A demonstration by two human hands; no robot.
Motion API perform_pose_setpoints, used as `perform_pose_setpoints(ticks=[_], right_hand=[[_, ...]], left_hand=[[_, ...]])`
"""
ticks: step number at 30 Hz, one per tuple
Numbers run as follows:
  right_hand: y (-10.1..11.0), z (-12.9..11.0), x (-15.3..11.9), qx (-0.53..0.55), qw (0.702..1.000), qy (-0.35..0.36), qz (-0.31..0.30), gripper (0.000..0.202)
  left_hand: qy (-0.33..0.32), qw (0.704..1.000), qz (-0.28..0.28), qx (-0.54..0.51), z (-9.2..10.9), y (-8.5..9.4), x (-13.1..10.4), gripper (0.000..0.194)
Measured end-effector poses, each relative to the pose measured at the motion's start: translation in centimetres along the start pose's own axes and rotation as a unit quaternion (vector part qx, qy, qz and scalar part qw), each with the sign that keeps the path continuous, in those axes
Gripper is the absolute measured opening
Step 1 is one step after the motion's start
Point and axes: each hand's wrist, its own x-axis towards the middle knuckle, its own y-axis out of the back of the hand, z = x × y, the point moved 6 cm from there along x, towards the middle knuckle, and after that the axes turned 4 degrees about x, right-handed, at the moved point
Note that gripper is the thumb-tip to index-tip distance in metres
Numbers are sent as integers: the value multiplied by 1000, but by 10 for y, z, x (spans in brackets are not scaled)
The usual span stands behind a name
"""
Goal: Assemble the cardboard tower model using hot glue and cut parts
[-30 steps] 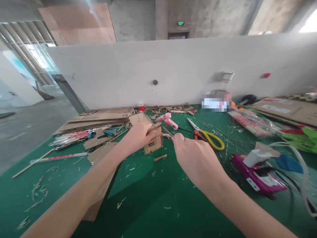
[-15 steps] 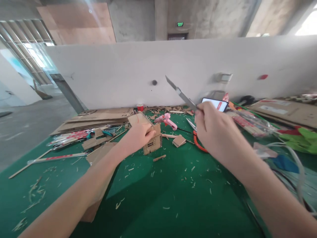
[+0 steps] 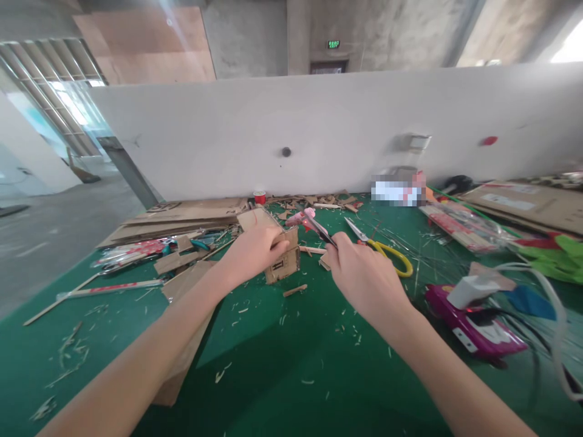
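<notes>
My left hand is closed around a small cardboard structure, with folded panels standing up from the green table. In my right hand is a utility knife, its blade pointing up and left, just right of the cardboard. Behind the knife lies a pink glue gun, partly hidden by the blade. Scissors with a yellow and orange handle rest just beyond my right hand. A small cardboard piece peeks out beside my right fingers.
Flat cardboard sheets are stacked at the back left. A purple power strip with plugs and cables sits on the right. A red cup-like container stands near the white wall. Shavings and scraps litter the green table.
My right hand has come down and left with the knife, from raised in the air to beside the cardboard. The scissors and power strip now show. My left hand keeps its hold.
</notes>
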Motion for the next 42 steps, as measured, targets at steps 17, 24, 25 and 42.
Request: perform_pose_setpoints(ticks=[17, 24, 25, 42], right_hand=[[-7, -28, -15, -56, 994, 95, -17, 45], [-5, -29, -16, -48, 994, 97, -24, 40], [-5, -29, -16, -46, 994, 95, -25, 39], [3, -40, -14, -49, 994, 80, -61, 34]], left_hand=[[-4, 997, 45, 66, 6, 2, 1, 32], [11, 998, 35, 44, 6, 2, 3, 32], [12, 999, 36, 40, 6, 2, 3, 32], [11, 998, 56, 13, 7, -4, 4, 27]])
